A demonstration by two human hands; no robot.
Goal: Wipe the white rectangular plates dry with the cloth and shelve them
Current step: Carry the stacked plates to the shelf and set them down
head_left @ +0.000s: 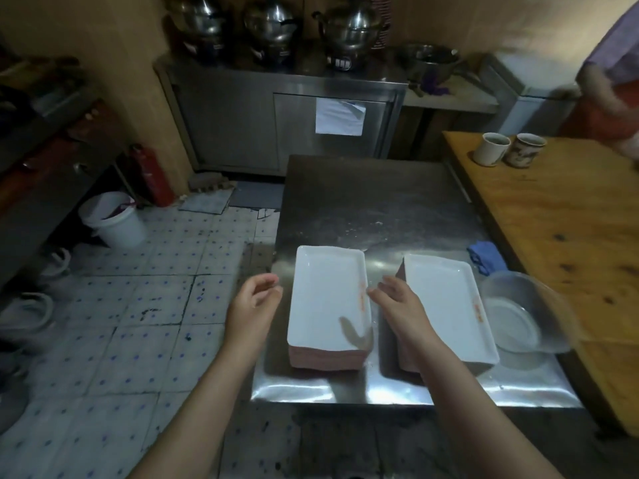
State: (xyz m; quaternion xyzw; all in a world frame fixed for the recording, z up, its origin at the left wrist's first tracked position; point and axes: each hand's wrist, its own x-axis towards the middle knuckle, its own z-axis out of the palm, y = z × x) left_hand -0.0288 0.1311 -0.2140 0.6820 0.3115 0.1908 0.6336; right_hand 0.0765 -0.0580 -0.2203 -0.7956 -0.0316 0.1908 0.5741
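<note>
Head view: you have two stacks of white rectangular ceramic plates, left stack [328, 295] and right stack [449, 305], near the front edge of the steel tabletop [373, 205].
Long axis: both stacks run from front edge to far edge.
Left hand [254, 302]: empty, fingers loosely curled, just beside the left stack's outer long side.
Right hand [397, 302]: empty, fingers relaxed, in the gap between the stacks.
Cloth: crumpled blue cloth [484, 259] by the right edge, beyond the right stack; your right hand is nearer.
Judgement: your hands flank the left stack; its top plate looks next.
</note>
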